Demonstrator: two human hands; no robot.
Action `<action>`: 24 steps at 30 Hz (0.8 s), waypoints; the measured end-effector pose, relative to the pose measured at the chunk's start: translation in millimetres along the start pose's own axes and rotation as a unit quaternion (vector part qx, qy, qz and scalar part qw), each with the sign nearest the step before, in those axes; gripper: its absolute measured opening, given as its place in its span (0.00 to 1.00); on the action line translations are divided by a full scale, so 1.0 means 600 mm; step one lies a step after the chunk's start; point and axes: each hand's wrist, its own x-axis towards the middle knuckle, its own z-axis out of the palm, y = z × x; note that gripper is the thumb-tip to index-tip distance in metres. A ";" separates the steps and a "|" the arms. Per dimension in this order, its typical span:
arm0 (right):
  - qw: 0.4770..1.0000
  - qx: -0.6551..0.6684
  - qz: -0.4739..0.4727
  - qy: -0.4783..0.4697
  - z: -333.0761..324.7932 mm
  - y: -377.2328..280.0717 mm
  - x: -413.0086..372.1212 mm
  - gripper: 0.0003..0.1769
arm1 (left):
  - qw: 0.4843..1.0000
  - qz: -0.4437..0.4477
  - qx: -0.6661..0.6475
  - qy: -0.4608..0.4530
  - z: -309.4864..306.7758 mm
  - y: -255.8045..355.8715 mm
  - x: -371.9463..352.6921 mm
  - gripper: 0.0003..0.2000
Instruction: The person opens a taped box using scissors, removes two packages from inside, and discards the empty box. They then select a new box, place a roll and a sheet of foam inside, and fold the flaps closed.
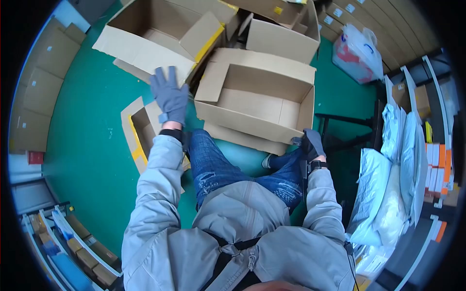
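On the green floor, ahead of both grips, an open cardboard box is laid with its long axis running across, from the left grip's side to the right grip's side. It is seen to be plain brown, empty, wide and shallow, with its flaps folded outward. A smaller box with yellow tape is lodged just beneath the left grip. The right grip, gloved, is set against the near right corner of the open box and is the nearer one. Its fingers are curled, but whether cardboard is pinched cannot be told. The left grip, also gloved, is released, with fingers spread, and is held just off the box's left flap.
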 end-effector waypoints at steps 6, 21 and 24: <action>0.996 0.073 0.044 0.031 -0.041 0.113 -0.051 0.09 | 0.991 -0.035 -0.126 -0.022 0.022 -0.049 -0.017 0.41; 0.995 0.042 0.038 0.079 -0.194 -0.076 -0.026 0.08 | 0.978 -0.096 -0.183 -0.023 0.006 0.002 -0.068 0.44; 0.830 0.494 0.220 0.137 -0.223 -0.102 -0.030 0.07 | 0.979 -0.086 -0.181 -0.020 0.006 0.003 -0.065 0.43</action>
